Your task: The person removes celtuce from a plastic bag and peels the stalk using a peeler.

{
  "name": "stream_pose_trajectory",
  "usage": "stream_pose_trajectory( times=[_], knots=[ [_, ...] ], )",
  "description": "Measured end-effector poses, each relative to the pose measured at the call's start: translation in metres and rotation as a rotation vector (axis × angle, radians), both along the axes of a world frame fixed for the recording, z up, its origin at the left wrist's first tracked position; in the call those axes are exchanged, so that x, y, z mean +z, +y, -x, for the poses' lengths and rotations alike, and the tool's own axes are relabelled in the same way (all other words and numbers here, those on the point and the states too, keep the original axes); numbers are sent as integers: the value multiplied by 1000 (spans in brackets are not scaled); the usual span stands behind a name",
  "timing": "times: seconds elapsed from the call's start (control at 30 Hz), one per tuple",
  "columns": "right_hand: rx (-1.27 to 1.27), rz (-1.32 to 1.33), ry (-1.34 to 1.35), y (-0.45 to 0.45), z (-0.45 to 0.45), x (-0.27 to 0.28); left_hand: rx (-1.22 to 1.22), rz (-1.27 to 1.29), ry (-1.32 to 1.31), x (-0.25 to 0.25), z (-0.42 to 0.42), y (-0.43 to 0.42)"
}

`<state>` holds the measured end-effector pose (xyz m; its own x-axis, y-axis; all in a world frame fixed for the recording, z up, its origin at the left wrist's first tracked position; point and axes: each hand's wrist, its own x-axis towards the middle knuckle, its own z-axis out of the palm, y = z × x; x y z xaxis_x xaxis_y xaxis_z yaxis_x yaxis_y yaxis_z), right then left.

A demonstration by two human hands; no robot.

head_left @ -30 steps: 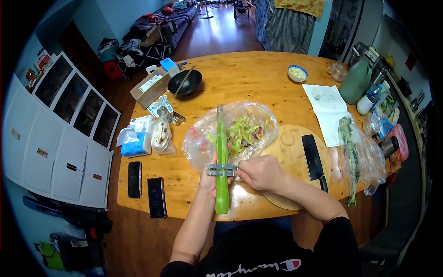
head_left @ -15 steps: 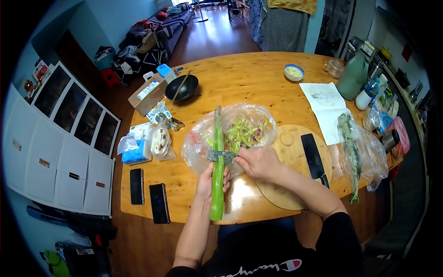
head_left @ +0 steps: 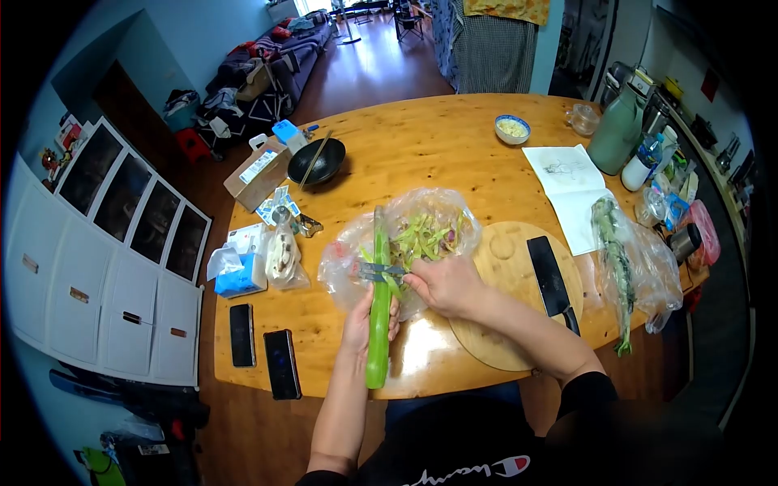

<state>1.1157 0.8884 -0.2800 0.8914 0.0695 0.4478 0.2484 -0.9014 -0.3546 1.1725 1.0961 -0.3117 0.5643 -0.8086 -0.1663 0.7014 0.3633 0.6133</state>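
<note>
A long green celtuce stem (head_left: 378,344) stands tilted away from me, with my left hand (head_left: 356,324) wrapped around its middle. My right hand (head_left: 442,283) grips a grey peeler (head_left: 379,271), whose blade lies across the stem just above my left fingers. A strip of peel (head_left: 392,285) hangs by the blade. Beneath and beyond both hands spreads a clear plastic bag (head_left: 340,263) bearing a heap of green peelings (head_left: 417,235). To the right, a round wooden cutting board (head_left: 502,324) carries a black cleaver (head_left: 549,275).
Another leafy celtuce (head_left: 617,259) lies on plastic at the right, near an open sketchbook (head_left: 567,194) and a green bottle (head_left: 617,130). Further back are a white-blue bowl (head_left: 512,130) and a black bowl (head_left: 318,162). Tissues (head_left: 239,271) and two phones (head_left: 281,364) sit left.
The peeler has stayed near the same height on the stem, its blade now more slanted, and a peel strip shows beside it. The stem's top sits slightly lower in view.
</note>
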Motion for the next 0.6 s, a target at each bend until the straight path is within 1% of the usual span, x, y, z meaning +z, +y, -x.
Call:
stream_pose_trajectory(
  times=[0.1, 0.2, 0.33, 0.43, 0.53, 0.6],
  knots=[
    [4, -12, 25, -1, 3, 3, 56, -84, 93, 7, 8, 3],
    [-91, -68, 89, -16, -15, 1, 48, -74, -12, 3, 7, 1],
    [-103, -83, 83, -4, -9, 7, 26, -59, -24, 0, 5, 1],
    [-268, -178, 154, -18, -27, -2, 5, -40, -4, 4, 4, 0],
    [-93, -621, 200, -30, -36, -20, 30, -70, 26, 8, 4, -1],
    [-16, -729, 273, -30, -33, -25, 88, -141, 7, 10, 4, -4]
  ],
)
